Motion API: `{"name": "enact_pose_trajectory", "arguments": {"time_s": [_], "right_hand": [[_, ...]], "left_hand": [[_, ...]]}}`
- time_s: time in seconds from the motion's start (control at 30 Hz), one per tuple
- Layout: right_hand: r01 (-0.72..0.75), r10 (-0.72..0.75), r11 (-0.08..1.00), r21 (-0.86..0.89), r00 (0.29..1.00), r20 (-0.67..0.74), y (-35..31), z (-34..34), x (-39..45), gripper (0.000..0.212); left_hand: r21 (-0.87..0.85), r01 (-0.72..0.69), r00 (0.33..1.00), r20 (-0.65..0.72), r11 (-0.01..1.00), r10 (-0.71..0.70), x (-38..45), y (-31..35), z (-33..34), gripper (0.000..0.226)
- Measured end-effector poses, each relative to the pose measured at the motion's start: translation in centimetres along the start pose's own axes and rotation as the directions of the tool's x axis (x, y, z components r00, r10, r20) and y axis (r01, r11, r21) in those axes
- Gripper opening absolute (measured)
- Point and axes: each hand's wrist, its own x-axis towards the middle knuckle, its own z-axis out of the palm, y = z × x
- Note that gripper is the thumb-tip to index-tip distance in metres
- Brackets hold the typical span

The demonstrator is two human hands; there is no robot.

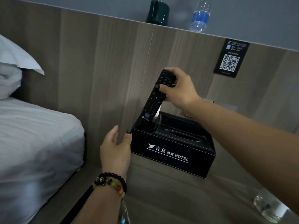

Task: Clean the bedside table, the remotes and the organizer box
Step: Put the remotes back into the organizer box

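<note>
The right hand [178, 88] grips the upper end of a black TV remote [155, 97], thumb across its buttons; the remote's lower end dips into the organizer box's [171, 152] compartment at the box's 11 o'clock corner, partly covering a pale object that cannot be identified. The left hand [115, 147] is open, fingers relaxed, just beside the box at its 9 o'clock side, thumb near its corner; contact cannot be told. Beaded bracelets [111, 183] circle that wrist. The box sits on the bedside table [161, 199]. At 5 o'clock a clear glass [267, 206] is blurred and half hidden by the forearm. At 12 o'clock a dark mug [157, 12] and a water bottle [200, 15] stand on the headboard ledge, the bottle's top cut off.
</note>
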Motion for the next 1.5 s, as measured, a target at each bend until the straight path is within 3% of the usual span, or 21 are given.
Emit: {"name": "enact_pose_trajectory", "arguments": {"time_s": [0.3,0.7,0.83,1.03,1.13,1.23,1.33,1.4,1.5], "right_hand": [[0.019,-0.009,0.992,-0.125,0.997,0.076,8.0,4.2,1.8,0.044],[0.106,-0.083,0.933,-0.345,0.993,0.081,10.5,5.0,-0.3,0.042],[0.078,-0.059,0.924,-0.374,0.996,0.063,10.3,5.0,-0.4,0.043],[0.012,-0.004,0.923,-0.385,1.000,0.020,6.9,1.8,0.0,0.067],[0.026,-0.021,0.888,-0.459,1.000,0.017,4.2,-3.1,-1.1,0.052],[0.000,0.077,0.828,-0.560,0.991,0.113,2.0,-9.1,-4.5,0.025],[-0.058,0.227,0.754,-0.655,0.958,0.177,1.7,-14.3,-8.9,0.016],[-0.100,0.319,0.675,-0.731,0.933,0.167,2.9,-17.0,-11.3,0.019],[-0.124,0.472,0.520,-0.845,0.867,0.163,4.6,-20.0,-14.1,0.036]], "left_hand": [[0.127,0.084,0.995,0.038,0.988,-0.089,2.1,-1.2,-0.2,0.065],[0.138,0.070,0.994,0.069,0.988,-0.080,2.0,-1.2,0.8,0.059],[0.117,0.070,0.990,0.114,0.991,-0.083,1.5,-0.7,1.3,0.058],[0.106,0.016,0.989,0.142,0.994,-0.031,-0.3,0.4,3.0,0.051],[0.169,-0.016,0.977,0.211,0.985,-0.020,-2.2,0.5,4.5,0.048],[0.212,-0.033,0.947,0.320,0.977,-0.038,-4.7,0.5,6.3,0.044],[0.142,0.069,0.884,0.451,0.987,-0.127,-7.5,0.6,8.4,0.027],[0.113,0.124,0.832,0.530,0.986,-0.165,-9.6,0.6,9.9,0.019],[0.146,0.055,0.790,0.599,0.988,-0.132,-12.5,0.0,12.0,0.018]]}}
